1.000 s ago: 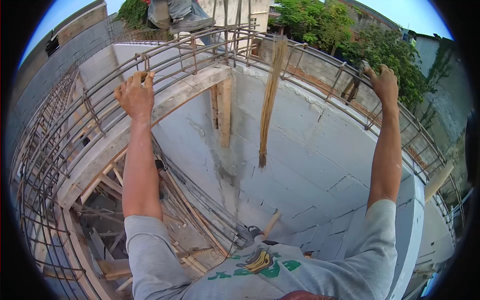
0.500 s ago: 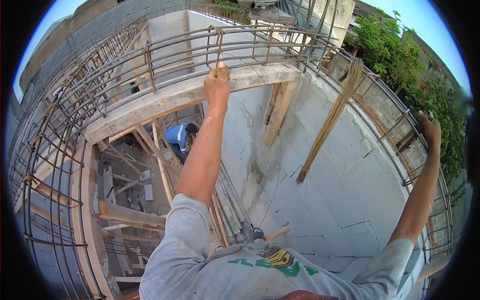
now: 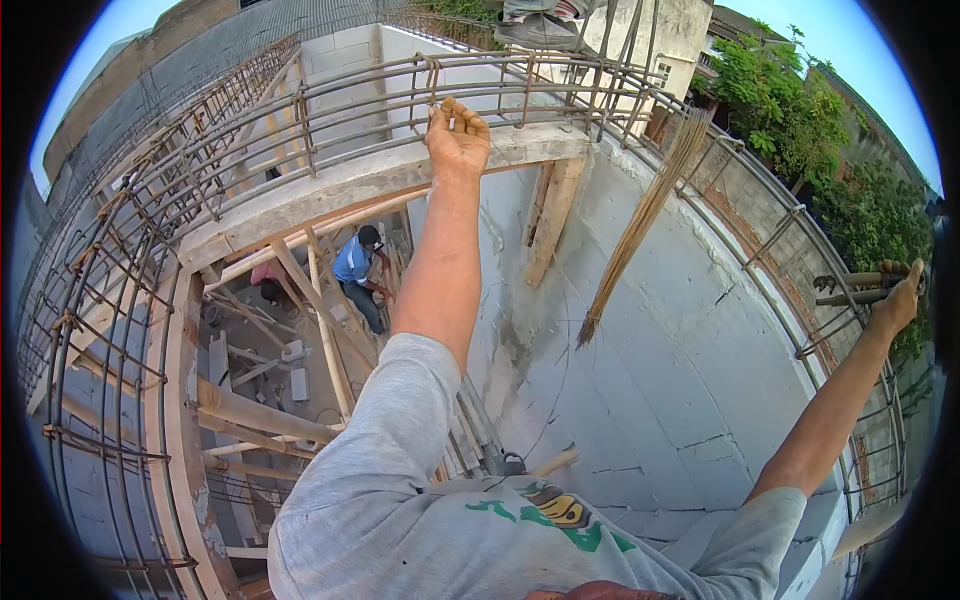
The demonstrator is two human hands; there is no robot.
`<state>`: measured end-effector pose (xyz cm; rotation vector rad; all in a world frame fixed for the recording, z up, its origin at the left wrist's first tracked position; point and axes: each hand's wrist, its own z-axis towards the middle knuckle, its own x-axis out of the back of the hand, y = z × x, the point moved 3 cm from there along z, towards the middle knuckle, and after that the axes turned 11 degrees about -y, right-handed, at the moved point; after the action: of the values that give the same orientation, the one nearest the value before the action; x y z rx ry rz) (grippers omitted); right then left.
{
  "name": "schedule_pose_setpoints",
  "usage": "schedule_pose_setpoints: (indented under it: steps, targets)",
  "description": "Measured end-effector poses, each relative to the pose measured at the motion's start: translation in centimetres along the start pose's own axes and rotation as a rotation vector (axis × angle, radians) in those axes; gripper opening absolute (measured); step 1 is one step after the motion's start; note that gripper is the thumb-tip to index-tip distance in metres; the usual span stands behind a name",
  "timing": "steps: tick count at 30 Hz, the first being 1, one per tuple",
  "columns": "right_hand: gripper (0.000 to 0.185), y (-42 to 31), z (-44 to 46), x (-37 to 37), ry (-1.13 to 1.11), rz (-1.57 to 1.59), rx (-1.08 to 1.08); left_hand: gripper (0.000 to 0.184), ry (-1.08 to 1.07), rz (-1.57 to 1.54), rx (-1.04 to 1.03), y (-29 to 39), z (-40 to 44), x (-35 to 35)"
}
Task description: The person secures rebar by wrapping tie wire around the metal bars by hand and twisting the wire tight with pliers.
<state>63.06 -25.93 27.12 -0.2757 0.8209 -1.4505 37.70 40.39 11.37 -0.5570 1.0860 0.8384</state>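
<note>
My left hand (image 3: pixel 458 138) is raised in front of the horizontal rebar cage (image 3: pixel 350 100), close to one of its stirrups. Its fingers are curled, and whatever they may pinch is too small to make out. Out to the right, my right hand (image 3: pixel 903 300) grips a pair of pincers (image 3: pixel 850 290), the dark jaws pointing left over the rebar on the right wall. A bundle of thin tie wire (image 3: pixel 645 225) hangs from the rebar between my two hands.
Under the cage runs a wooden formwork beam (image 3: pixel 300 200), propped by timber. Below, a person in a blue shirt (image 3: pixel 355 265) crouches among poles. A pale block wall (image 3: pixel 660 330) drops away on the right. Another person's shoe (image 3: pixel 545 32) rests at the top.
My left hand has turned and shifted slightly right, its palm side now showing. My right hand has moved outward and lower, bringing the pincers into clear view. The person below has shifted.
</note>
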Motion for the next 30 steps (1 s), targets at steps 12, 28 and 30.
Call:
schedule_pose_setpoints:
  steps: [12, 28, 30]
  targets:
    - [0.034, -6.5, -1.2, -2.8, 0.104, 0.194, 0.201, 0.026, 0.048, 0.545, 0.2, 4.0, -0.5, 0.5]
    - [0.042, -11.1, -42.8, -18.9, -1.349, 0.658, -1.205, 0.026, 0.099, 0.86, 0.115, 5.3, -1.4, -0.2]
    - [0.044, -11.4, -43.7, -17.2, -1.432, 0.714, -1.283, 0.028, 0.111, 0.906, 0.142, 5.7, -1.2, -0.3]
